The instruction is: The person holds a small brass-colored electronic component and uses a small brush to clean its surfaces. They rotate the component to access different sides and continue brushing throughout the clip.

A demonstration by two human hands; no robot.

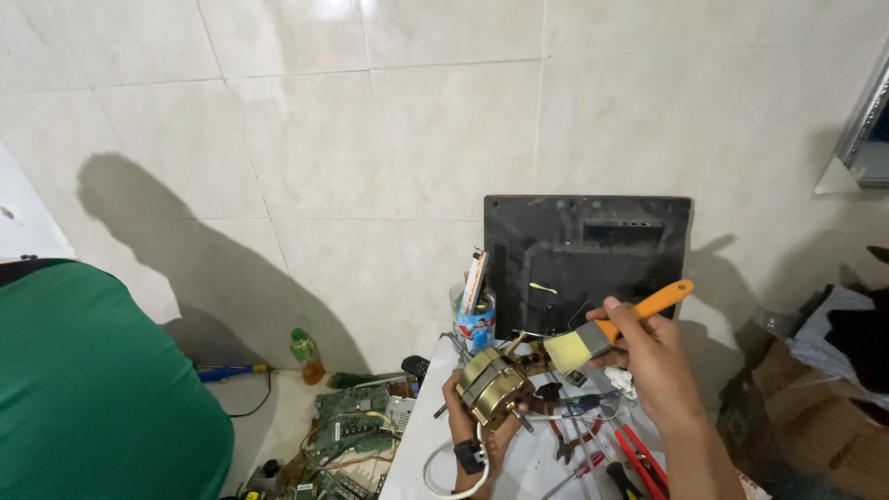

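A small brass-coloured electric motor (493,387) is being held up over the near end of a white table (417,444), and everything else is being placed here relative to that motor. The left hand (474,428) is being wrapped around the motor from below, fingers closed on its underside, with a dark band being worn at the wrist. A white cable (443,468) is being trailed down from the motor, looping just below it.

Just to the right of the motor, a paintbrush (613,330) with an orange handle and pale bristles is being gripped by the right hand (653,366), fingers closed tightly on the ferrule and handle; the bristles are being pointed at the motor's upper right side, very near it, though contact cannot be told.

Below and right of the motor, screwdrivers and red-handled pliers (639,458) are lying scattered on the table. Behind the motor a cup of tools (474,319) is standing, and beyond that a black panel (587,264) is being leaned against the tiled wall (370,139). Left of the motor, down on the floor, green circuit boards (350,431) are being piled, with a small bottle (306,356) farther back. Far left, a person's green-clad back (93,398) is filling the corner
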